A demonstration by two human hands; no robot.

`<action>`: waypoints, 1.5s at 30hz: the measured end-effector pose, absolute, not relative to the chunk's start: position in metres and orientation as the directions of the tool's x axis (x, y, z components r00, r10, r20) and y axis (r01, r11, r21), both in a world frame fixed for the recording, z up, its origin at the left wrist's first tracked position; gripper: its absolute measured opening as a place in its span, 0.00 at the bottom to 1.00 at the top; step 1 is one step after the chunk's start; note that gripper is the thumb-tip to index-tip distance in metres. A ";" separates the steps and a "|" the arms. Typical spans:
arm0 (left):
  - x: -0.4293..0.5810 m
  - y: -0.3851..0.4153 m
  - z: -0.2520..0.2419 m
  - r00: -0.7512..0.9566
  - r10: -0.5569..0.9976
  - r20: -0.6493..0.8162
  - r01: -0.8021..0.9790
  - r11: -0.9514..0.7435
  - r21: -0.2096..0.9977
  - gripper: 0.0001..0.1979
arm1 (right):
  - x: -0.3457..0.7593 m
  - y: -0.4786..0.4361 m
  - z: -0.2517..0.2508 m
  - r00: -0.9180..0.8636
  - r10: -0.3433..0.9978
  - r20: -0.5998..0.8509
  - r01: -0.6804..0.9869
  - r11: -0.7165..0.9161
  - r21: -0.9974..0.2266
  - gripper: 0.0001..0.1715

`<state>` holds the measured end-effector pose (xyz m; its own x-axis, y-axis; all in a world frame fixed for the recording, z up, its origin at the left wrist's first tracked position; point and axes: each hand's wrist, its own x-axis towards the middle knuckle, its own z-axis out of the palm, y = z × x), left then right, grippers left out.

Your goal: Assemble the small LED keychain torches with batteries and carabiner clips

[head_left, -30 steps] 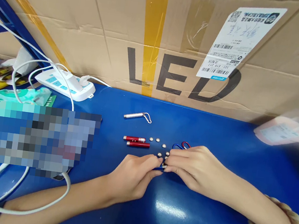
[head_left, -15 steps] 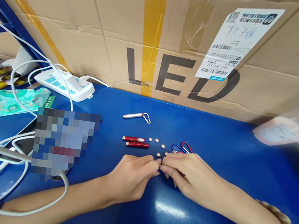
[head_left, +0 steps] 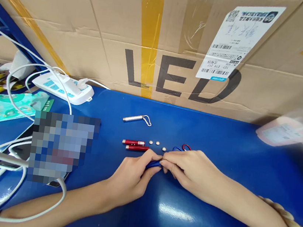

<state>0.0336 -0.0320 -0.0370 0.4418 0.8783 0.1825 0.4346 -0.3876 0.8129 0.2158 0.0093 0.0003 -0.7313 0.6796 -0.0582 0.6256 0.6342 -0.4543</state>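
Grasping a blue tube (head_left: 153, 164) over the blue table (head_left: 204, 224), the left hand (head_left: 132, 172) clenches it between thumb and fingers from its 8 o'clock side; the right hand (head_left: 191, 167) meets its 3 o'clock end, thumb and fingertips pinched together, though I cannot tell what sits between them; reckoned from that tube, two red tubes (head_left: 133, 142) lie side by side at 10 o'clock; three silver discs (head_left: 157, 143) sit at 12; a red clip (head_left: 187, 146) and a blue clip (head_left: 177, 148) show at 2, just beyond the right hand; a silver tube (head_left: 132, 118) rests at 11.
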 end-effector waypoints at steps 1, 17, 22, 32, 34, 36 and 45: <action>0.034 -0.032 -0.036 0.435 0.885 0.166 0.436 -0.368 0.822 0.08 | 0.216 0.009 0.000 -0.734 0.678 -0.047 0.635 0.659 -0.403 0.17; 0.035 -0.027 -0.037 0.381 0.876 0.296 0.521 -0.467 0.715 0.06 | 0.227 0.018 0.002 -0.827 0.542 0.151 0.525 0.840 -0.141 0.21; 0.034 -0.027 -0.034 0.432 0.852 0.297 0.492 -0.498 0.714 0.09 | 0.229 0.021 0.004 -0.870 0.449 0.206 0.432 0.894 -0.121 0.25; 0.031 -0.031 -0.039 0.495 0.794 0.353 0.404 -0.570 0.716 0.07 | 0.228 0.019 0.003 -0.912 0.380 0.153 0.327 0.901 -0.285 0.17; 0.031 -0.031 -0.040 0.496 0.776 0.390 0.419 -0.607 0.675 0.07 | 0.225 0.016 0.004 -0.899 0.417 0.136 0.362 0.880 -0.309 0.17; 0.032 -0.031 -0.041 0.507 0.747 0.430 0.417 -0.649 0.636 0.08 | 0.223 0.012 0.007 -0.872 0.482 0.086 0.417 0.823 -0.385 0.18; 0.033 -0.032 -0.044 0.629 0.607 0.486 0.429 -0.792 0.434 0.18 | 0.209 -0.003 0.015 -0.871 0.468 -0.150 0.381 0.450 -0.808 0.18</action>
<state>0.0334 -0.0323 -0.0438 0.6291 0.6067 0.4860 0.4288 -0.7923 0.4341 0.2094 -0.0027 0.0152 -0.8712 0.4675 -0.1500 0.3808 0.4504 -0.8075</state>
